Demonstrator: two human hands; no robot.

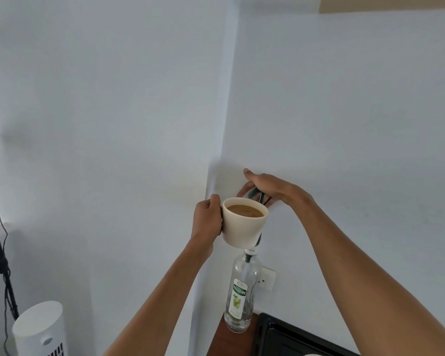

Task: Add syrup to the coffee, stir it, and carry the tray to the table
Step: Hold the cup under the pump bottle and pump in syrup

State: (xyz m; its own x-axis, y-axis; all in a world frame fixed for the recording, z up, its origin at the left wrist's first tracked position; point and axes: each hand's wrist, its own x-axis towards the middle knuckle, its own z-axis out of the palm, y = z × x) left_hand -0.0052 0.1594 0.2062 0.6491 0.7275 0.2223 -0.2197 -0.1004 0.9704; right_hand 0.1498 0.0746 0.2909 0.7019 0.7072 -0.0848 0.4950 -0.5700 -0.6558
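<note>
Cup [243, 226] is up in the air, cream-coloured, tilted slightly, coffee [245, 210] near the rim. Left hand [208, 218] is wrapped around its left side, fingers curled closed at the handle area. Bottle [240, 291] stands upright on the desk [229, 340] directly below the cup, clear glass, green-and-white label, nearly empty. Its pump [258, 196] rises behind the cup. Right hand [263, 185] sits on top of the pump head, palm down, fingers extended and held together, thumb out; the spout shows just under the palm, above the cup's far rim. Black tray [288, 335] lies on the desk just right of the bottle. Wall socket [267, 278] behind the bottle. White fan [40, 330] bottom left, black cable [0, 253] beside it.
</note>
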